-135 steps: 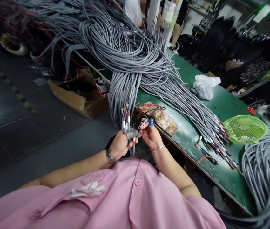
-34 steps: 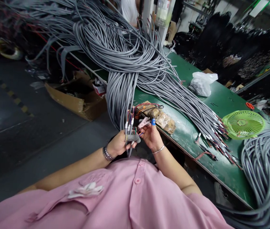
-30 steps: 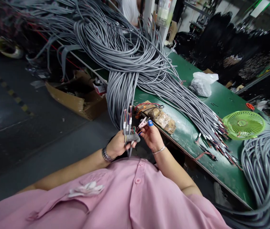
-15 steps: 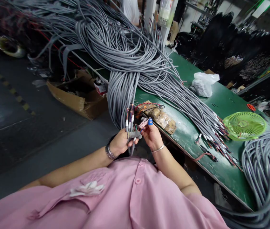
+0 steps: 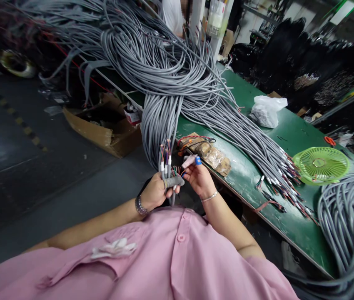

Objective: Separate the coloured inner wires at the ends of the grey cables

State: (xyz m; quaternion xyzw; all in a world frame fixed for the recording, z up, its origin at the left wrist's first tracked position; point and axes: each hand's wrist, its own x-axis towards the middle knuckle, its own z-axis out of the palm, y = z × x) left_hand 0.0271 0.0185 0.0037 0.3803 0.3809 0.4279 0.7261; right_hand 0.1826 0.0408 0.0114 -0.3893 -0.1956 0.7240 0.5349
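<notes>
Cardboard box (image 5: 102,127) sits on floor at left, left hand (image 5: 154,192) is clenched round a few upright grey cable ends (image 5: 165,163) just off the green table (image 5: 245,177), right hand (image 5: 200,180) pinches a small pale piece (image 5: 189,160) by their coloured wires (image 5: 177,170), green fan (image 5: 320,165) far right.

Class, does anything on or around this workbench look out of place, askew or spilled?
The grey cable heap spills over the near edge of the green table, a hank hanging floorward behind the cable ends in the left hand. The green fan lies flat on its back.
</notes>
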